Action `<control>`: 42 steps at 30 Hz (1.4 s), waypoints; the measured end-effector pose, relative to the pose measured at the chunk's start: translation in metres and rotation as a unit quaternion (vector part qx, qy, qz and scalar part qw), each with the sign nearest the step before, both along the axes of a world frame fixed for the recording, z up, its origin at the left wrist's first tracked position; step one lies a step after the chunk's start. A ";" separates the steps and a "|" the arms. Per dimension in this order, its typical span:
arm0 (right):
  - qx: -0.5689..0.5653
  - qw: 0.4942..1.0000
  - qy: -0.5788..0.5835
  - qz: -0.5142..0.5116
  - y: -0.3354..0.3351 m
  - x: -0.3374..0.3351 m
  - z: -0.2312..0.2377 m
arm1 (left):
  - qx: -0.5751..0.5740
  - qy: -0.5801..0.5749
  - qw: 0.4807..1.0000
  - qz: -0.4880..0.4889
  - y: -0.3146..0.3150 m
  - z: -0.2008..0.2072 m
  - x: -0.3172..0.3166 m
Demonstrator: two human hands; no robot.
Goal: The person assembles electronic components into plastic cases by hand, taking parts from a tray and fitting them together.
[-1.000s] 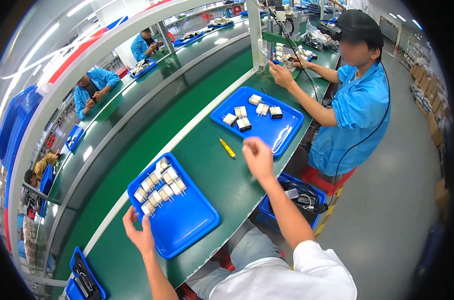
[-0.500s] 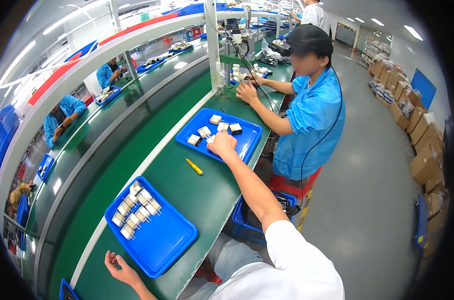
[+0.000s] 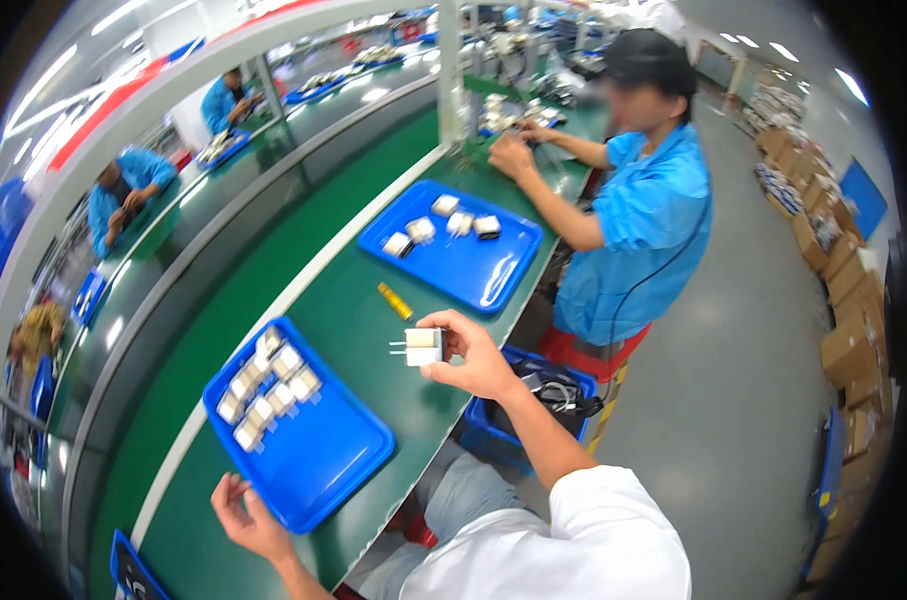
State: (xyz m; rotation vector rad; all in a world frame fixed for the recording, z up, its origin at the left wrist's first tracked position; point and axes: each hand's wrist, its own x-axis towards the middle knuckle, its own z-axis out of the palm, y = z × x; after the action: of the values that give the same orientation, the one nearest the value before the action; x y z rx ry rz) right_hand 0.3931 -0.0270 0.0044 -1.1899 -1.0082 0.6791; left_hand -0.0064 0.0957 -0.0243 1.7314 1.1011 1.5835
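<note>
Green bench (image 3: 346, 298) life: your right hand (image 3: 482, 358) now pinches a white plug (image 3: 423, 347) from the far tray (image 3: 494, 268), leaving five there; left hand (image 3: 257, 522) sits empty, loosely open.

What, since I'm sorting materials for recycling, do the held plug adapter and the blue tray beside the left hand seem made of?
Plug adapter: probably hard plastic, its pale faces smooth; the prongs look metallic, slim and silvery. Blue tray: likely moulded plastic, smooth, judging by its even colour and rounded corners.
</note>
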 end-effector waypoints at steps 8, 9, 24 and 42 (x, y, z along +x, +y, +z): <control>-0.026 0.968 -0.118 0.218 -0.010 -0.075 0.028 | -0.145 0.007 0.948 -0.285 -0.062 0.069 0.082; -0.028 0.967 -0.111 0.229 -0.009 -0.081 0.027 | -0.216 -0.006 0.930 -0.299 -0.068 0.073 0.088; 0.018 0.982 0.017 0.186 -0.008 -0.135 -0.001 | -0.245 -0.101 0.922 -0.282 -0.086 0.041 0.073; 0.049 0.981 -0.026 0.187 -0.001 -0.143 0.005 | -0.103 0.042 0.975 -0.190 -0.095 0.045 0.063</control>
State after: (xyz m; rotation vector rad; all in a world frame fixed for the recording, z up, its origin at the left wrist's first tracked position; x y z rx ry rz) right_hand 0.2496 -0.0283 0.0098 -0.9431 -1.3117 0.8852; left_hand 0.0565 0.0011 0.0210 1.7546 0.8712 1.1315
